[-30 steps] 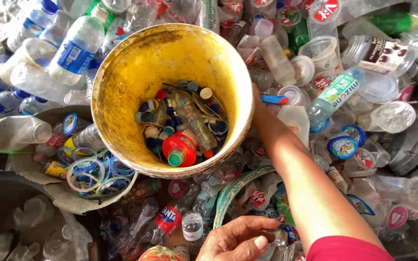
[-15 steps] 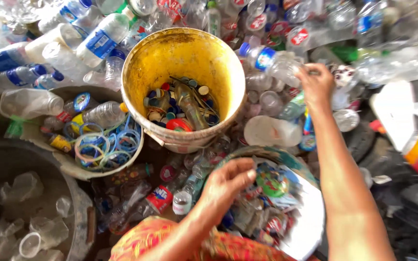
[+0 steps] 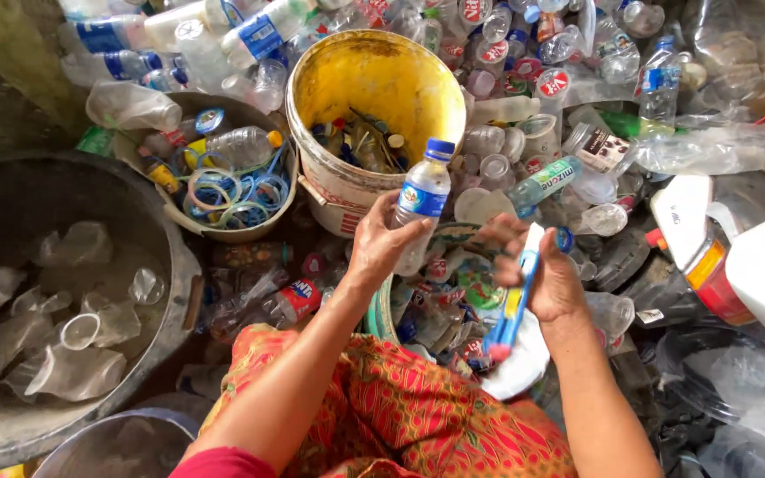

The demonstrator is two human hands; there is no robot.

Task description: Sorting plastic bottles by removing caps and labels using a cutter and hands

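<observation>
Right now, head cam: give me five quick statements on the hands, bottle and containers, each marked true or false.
1. The left hand holds a clear bottle with a blue cap. True.
2. The right hand is empty. False: it grips a blue and yellow tool.
3. The yellow bucket holds only clear cups. False: it holds mixed caps and small scraps; the clear cups lie in the large dark tub.
4. The round basin left of the yellow bucket holds plastic rings. True.
5. The held bottle lies flat on the pile. False: it is roughly upright, cap uppermost, in front of the bucket.
</observation>
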